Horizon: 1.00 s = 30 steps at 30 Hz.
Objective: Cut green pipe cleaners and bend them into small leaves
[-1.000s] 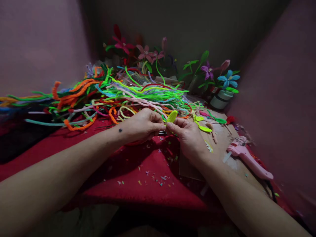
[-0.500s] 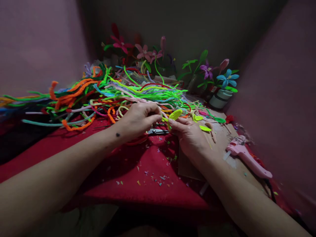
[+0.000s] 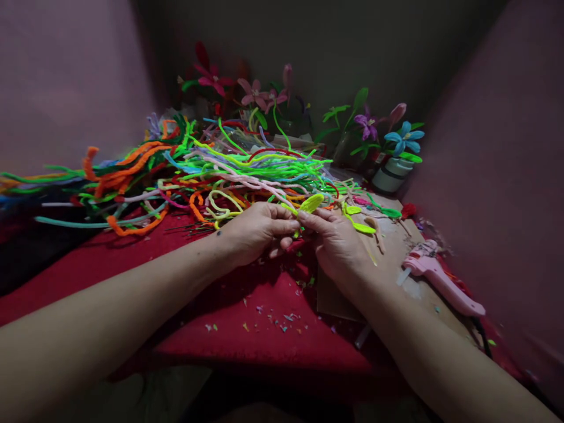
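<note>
Presently, the yellow piece (image 3: pixel 312 203) is in the air between the two hands, close above the worktop (image 3: pixel 211 305), and its rounded end points to about 2 o'clock. The right hand (image 3: pixel 341 244), at 4 to 5 o'clock from it, grasps its lower end between thumb and forefinger. The left hand (image 3: pixel 262 232), at 8 o'clock, has also its thumb and forefinger pressed together at this lower end; which part exactly they pinch is hidden by the fingers. The tips of both hands are nearly meeting.

From the yellow piece, the stem pile (image 3: pixel 273 167) spreads at 11 o'clock, mostly green, and the orange stems (image 3: pixel 127 167) lie further away, between 9 and 10 o'clock. At 3 to 4 o'clock, just beside the right hand, other yellow pieces (image 3: pixel 363 228) rest on the card (image 3: pixel 339 299). Also on this card, near 4 o'clock and well apart, is the pink glue gun (image 3: pixel 440 276). At 6 o'clock, small scraps (image 3: pixel 288 318) are scattered on the red cloth of the worktop.

Behind, the pink flower (image 3: pixel 252 93) stands at 11 o'clock and the purple flower (image 3: pixel 366 124) between 1 and 2. The blue flower (image 3: pixel 404 138) is at 2 o'clock, above the jar (image 3: pixel 392 175).
</note>
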Tool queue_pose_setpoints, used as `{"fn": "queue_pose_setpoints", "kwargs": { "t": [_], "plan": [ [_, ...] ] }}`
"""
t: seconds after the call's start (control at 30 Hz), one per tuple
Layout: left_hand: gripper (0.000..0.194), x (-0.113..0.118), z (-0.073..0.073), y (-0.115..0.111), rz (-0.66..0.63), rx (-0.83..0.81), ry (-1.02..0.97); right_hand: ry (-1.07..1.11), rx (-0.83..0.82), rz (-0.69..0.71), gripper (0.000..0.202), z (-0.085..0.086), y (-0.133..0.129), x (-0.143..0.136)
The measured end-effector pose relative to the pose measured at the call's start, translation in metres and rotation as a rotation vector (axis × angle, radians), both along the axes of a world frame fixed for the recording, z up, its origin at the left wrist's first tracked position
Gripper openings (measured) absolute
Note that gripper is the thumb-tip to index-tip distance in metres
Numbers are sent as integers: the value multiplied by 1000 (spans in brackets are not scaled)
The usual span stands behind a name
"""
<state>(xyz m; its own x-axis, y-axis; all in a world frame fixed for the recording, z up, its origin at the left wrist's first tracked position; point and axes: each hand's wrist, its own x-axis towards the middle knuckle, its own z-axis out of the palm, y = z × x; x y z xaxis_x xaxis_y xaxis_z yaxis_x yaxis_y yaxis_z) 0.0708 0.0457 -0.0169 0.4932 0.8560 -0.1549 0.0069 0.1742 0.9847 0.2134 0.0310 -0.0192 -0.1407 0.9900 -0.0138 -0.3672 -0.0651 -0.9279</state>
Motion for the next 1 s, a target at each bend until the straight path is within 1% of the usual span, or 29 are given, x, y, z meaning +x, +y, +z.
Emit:
{"fn": "queue_pose_setpoints", "kwargs": {
  "t": [0.07,0.1,0.13,0.2,0.23,0.3,0.37,0.43,0.57,0.67,0.77,0.9,0.93,0.97,1.0],
  "plan": [
    [6,1,4,-3,-67,-64,1,-95,49,-7,15,-3,-1,1],
    [6,1,7,-5,-98,-79,22,-165,95,-25,14,-5,-1,2],
    [9,1,9,-6,-116,-69,68,-238,144,-48,12,-6,-1,2],
    [11,1,12,-8,-111,25,205,-339,202,-85,11,-9,-1,3],
    [10,1,13,-8,-91,87,261,-344,207,-85,11,-9,-2,3],
    [6,0,13,-7,-60,157,305,-275,178,-56,11,-8,-2,2],
    [5,-1,13,-6,-56,156,290,-172,126,-15,11,-5,-2,1],
    [8,-2,14,-5,-44,161,270,-120,96,-15,9,-2,-1,1],
    [16,-4,18,-4,44,229,217,-155,92,-53,15,-1,0,3],
    [22,-4,18,-5,94,317,238,-202,107,-58,21,0,0,4],
    [27,-3,16,-7,139,434,284,-234,102,-71,24,2,-2,3],
    [31,0,19,-12,273,687,388,-240,104,-81,25,3,-3,2],
    [32,-1,20,-13,298,719,401,-234,105,-80,24,2,-2,2],
    [32,-2,22,-12,318,709,391,-221,104,-86,23,1,-1,3],
    [31,-3,23,-11,339,657,350,-203,99,-102,22,1,0,4]
  ]
}}
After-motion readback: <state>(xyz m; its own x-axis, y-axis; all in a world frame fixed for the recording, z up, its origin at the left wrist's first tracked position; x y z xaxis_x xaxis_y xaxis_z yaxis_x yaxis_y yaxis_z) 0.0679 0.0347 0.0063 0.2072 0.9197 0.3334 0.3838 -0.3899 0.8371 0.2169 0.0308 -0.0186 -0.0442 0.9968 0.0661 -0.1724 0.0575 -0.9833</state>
